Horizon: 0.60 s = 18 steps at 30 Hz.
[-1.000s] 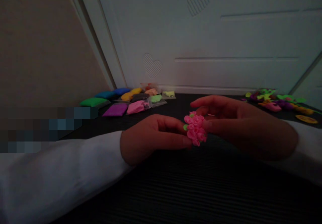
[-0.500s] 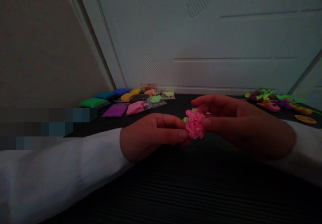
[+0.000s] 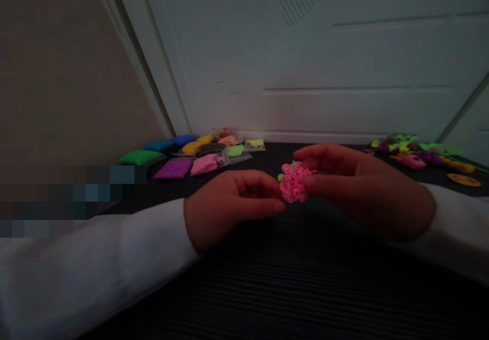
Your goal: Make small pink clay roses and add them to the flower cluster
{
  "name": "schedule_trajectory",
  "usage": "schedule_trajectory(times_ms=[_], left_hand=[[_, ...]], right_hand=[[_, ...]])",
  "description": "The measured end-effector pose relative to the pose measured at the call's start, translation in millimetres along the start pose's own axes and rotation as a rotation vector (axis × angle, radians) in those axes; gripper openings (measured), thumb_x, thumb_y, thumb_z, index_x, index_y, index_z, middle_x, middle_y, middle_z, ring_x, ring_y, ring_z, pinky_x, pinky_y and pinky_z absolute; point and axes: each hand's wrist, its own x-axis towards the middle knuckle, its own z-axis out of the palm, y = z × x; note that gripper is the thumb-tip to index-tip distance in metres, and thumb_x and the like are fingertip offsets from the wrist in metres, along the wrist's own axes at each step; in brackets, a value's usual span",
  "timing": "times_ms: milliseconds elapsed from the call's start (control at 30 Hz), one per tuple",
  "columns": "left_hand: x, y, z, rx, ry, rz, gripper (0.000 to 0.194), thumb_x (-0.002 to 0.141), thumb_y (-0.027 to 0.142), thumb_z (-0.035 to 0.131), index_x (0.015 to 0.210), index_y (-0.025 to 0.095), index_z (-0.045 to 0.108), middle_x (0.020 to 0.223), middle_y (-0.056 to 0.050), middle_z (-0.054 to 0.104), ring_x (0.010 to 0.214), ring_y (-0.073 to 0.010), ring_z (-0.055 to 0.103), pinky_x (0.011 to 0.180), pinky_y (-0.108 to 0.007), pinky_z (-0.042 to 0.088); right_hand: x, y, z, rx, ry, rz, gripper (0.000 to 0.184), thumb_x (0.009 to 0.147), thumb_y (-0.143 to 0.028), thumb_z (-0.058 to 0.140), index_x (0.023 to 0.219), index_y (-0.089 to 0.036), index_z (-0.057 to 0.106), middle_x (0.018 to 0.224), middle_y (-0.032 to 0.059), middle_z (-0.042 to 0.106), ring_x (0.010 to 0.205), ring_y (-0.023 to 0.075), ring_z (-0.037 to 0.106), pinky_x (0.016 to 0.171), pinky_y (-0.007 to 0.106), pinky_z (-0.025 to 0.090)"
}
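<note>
A small bunch of pink clay roses (image 3: pixel 293 185) with light green leaves is held above the dark table. My right hand (image 3: pixel 355 187) pinches its right side; the thumb lies over the roses and the other fingers curve behind, partly hidden. On the left, my left hand (image 3: pixel 237 197) is beside the bunch with its thumb stretched out just below it, apart from the roses. The left fingers curve towards the bunch's left edge, their tips partly hidden. A dark gap shows between that thumb and the fingers.
Several bags of coloured clay lie at the back left, among them purple (image 3: pixel 173 168), pink (image 3: pixel 206 164) and green (image 3: pixel 141 157). Colourful clay pieces (image 3: pixel 410 161) and a yellow oval piece (image 3: pixel 463 179) lie at the back right. A white panel (image 3: pixel 305 111) stands behind the table (image 3: pixel 298 279).
The bunch of roses has risen and tipped slightly with my right hand, which has shifted a little left. My left thumb has come away from the roses.
</note>
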Motion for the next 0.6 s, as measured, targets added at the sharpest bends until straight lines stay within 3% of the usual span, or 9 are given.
schedule_trajectory(times_ms=[133,267,433,600], left_hand=[[-0.8,2.4,0.3,0.135,0.038,0.086,0.009,0.077,0.013,0.076,0.077,0.022,0.075,0.071,0.008,0.073,0.063,-0.0077,0.063,0.057,-0.019,0.045],[-4.9,6.0,0.2,0.317,0.119,0.203,0.012,0.075,0.015,0.08,0.085,0.022,0.077,0.081,0.006,0.076,0.073,-0.0113,0.066,0.067,-0.023,0.049],[-11.9,5.7,-2.4,0.709,0.237,0.51,0.016,0.078,0.015,0.085,0.088,0.02,0.073,0.08,0.008,0.07,0.072,-0.0082,0.059,0.068,-0.02,0.045],[-14.8,4.5,-4.5,1.01,0.206,0.73,0.005,0.089,0.017,0.079,0.089,0.013,0.075,0.083,0.001,0.076,0.079,-0.0101,0.068,0.076,-0.019,0.05]], right_hand=[[-0.9,-0.2,1.2,-0.005,-0.003,0.008,0.041,0.06,-0.019,0.094,0.097,-0.023,0.077,0.088,-0.0027,0.077,0.074,0.0124,0.071,0.071,0.027,0.055],[-1.6,-0.1,1.2,-0.009,0.003,0.009,0.039,0.061,-0.019,0.092,0.096,-0.024,0.076,0.088,-0.0033,0.078,0.074,0.0119,0.072,0.072,0.026,0.056],[-4.6,1.1,1.3,-0.027,0.036,0.014,0.036,0.064,-0.02,0.09,0.097,-0.024,0.077,0.088,-0.0032,0.077,0.075,0.0119,0.073,0.072,0.026,0.055],[-6.2,2.0,3.2,-0.015,0.086,0.031,0.041,0.06,-0.024,0.093,0.099,-0.025,0.077,0.093,-0.0023,0.077,0.077,0.0116,0.073,0.072,0.025,0.056]])
